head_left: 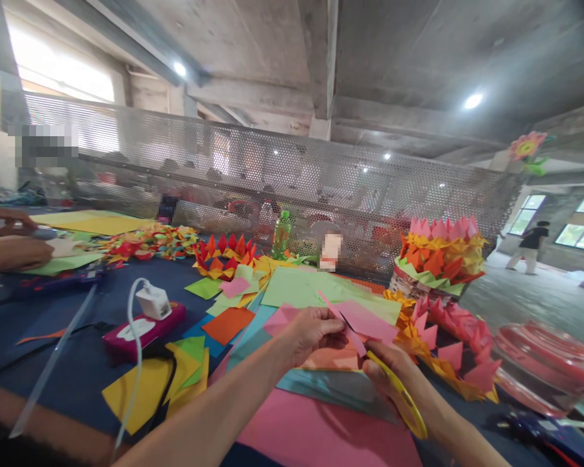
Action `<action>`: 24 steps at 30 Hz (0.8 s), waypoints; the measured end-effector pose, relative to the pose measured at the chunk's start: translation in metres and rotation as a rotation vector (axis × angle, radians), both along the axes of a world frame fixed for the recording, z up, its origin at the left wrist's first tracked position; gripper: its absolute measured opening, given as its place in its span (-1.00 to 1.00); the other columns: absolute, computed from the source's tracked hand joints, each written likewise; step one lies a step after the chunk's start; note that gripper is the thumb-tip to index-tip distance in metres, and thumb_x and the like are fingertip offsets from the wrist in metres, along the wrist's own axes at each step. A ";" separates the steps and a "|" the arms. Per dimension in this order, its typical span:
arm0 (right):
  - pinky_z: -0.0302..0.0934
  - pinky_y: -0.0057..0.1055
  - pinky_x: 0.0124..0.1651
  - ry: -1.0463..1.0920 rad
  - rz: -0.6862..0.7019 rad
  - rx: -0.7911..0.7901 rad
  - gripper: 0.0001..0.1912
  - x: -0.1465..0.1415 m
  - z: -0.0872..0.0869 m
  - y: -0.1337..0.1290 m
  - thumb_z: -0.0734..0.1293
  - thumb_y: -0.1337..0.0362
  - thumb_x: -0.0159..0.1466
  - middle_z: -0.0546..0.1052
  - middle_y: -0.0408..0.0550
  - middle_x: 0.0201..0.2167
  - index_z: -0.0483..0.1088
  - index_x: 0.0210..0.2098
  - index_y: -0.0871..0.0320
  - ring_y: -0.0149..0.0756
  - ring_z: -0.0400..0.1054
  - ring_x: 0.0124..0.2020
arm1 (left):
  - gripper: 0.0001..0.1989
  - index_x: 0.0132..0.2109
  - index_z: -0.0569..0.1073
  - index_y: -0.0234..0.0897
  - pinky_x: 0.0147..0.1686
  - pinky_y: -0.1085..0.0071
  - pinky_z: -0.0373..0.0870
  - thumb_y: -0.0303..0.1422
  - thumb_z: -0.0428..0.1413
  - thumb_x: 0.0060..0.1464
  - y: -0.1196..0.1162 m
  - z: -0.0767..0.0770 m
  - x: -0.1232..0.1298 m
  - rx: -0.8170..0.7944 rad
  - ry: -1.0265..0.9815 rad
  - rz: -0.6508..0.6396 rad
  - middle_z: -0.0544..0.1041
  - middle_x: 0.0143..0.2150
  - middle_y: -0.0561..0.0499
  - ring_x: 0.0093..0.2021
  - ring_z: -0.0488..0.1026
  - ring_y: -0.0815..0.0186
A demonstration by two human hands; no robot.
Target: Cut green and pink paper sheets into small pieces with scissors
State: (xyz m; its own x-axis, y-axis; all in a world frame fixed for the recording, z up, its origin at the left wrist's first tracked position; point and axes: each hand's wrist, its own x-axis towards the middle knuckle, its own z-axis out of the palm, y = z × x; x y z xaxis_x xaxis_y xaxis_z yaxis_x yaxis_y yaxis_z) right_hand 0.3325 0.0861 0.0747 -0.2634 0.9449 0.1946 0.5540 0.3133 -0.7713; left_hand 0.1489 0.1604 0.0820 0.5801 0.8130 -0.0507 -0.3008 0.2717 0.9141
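My left hand pinches a strip of pink paper over the piled sheets. In my right hand is a pair of scissors with yellow handles; its dark blades lie against the pink paper. Below both hands are stacked coloured sheets: a large pink sheet nearest me, with blue, orange and pale green paper further off. To the right of my right hand lie rings of folded pink paper points and yellow-orange ones.
A purple power strip holds a white charger with a trailing cable. Behind stand a green bottle and a mesh partition. A clear red-tinted jar and a glue gun are at right. Another person's hands work at far left.
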 end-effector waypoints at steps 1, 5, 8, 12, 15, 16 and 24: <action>-0.11 -0.52 -0.65 -0.020 -0.005 0.022 -0.44 0.000 0.000 0.001 0.21 -0.26 0.16 0.20 -0.25 -0.65 0.29 -0.45 0.15 -0.50 0.03 -0.68 | -0.73 -0.42 0.45 -0.41 -0.32 0.45 0.36 -0.31 0.31 -0.24 0.000 0.000 0.000 0.002 0.003 0.000 0.51 -0.50 -0.02 -0.50 0.44 0.42; -0.03 -0.50 -0.56 -0.071 -0.024 0.086 -0.41 0.003 -0.004 0.006 0.19 -0.29 0.15 0.22 -0.22 -0.65 0.33 -0.49 0.16 -0.42 0.09 -0.60 | -0.73 -0.42 0.44 -0.40 -0.32 0.44 0.36 -0.31 0.30 -0.23 0.000 -0.001 0.000 0.000 0.015 0.006 0.51 -0.50 -0.02 -0.49 0.44 0.42; 0.00 -0.49 -0.53 -0.131 -0.051 0.118 -0.41 0.006 -0.008 0.009 0.19 -0.29 0.15 0.27 -0.18 -0.63 0.33 -0.51 0.16 -0.37 0.14 -0.55 | -0.73 -0.41 0.43 -0.40 -0.33 0.45 0.36 -0.31 0.30 -0.24 0.000 0.000 0.001 0.010 0.012 0.006 0.50 -0.50 0.00 -0.50 0.44 0.42; 0.02 -0.49 -0.51 -0.184 -0.094 0.111 -0.45 0.011 -0.012 0.013 0.24 -0.24 0.15 0.32 -0.16 -0.63 0.38 -0.50 0.16 -0.33 0.20 -0.52 | -0.74 -0.42 0.44 -0.39 -0.35 0.46 0.36 -0.33 0.30 -0.27 -0.001 0.001 0.001 0.022 0.017 0.017 0.49 -0.51 0.02 -0.52 0.43 0.43; 0.02 -0.50 -0.51 -0.191 -0.115 0.097 -0.48 0.013 -0.015 0.016 0.28 -0.21 0.13 0.33 -0.16 -0.61 0.41 -0.48 0.17 -0.34 0.20 -0.53 | -0.75 -0.40 0.45 -0.39 -0.36 0.46 0.36 -0.35 0.28 -0.28 -0.002 0.001 0.001 0.020 0.028 0.014 0.49 -0.50 0.03 -0.52 0.43 0.43; 0.01 -0.50 -0.52 -0.192 -0.117 0.096 -0.49 0.014 -0.016 0.017 0.29 -0.20 0.13 0.33 -0.17 -0.61 0.42 -0.48 0.17 -0.34 0.20 -0.53 | -0.76 -0.40 0.46 -0.39 -0.36 0.46 0.36 -0.35 0.28 -0.28 -0.002 0.001 0.001 0.021 0.036 0.015 0.49 -0.50 0.03 -0.52 0.43 0.43; 0.06 -0.47 -0.47 -0.187 -0.087 0.083 -0.51 0.013 -0.018 0.018 0.30 -0.20 0.12 0.33 -0.14 -0.59 0.40 -0.45 0.15 -0.26 0.24 -0.46 | -0.84 -0.49 0.45 -0.41 -0.41 0.45 0.36 -0.36 0.22 -0.19 0.004 -0.003 0.001 0.030 0.021 0.165 0.49 -0.53 -0.03 -0.54 0.41 0.42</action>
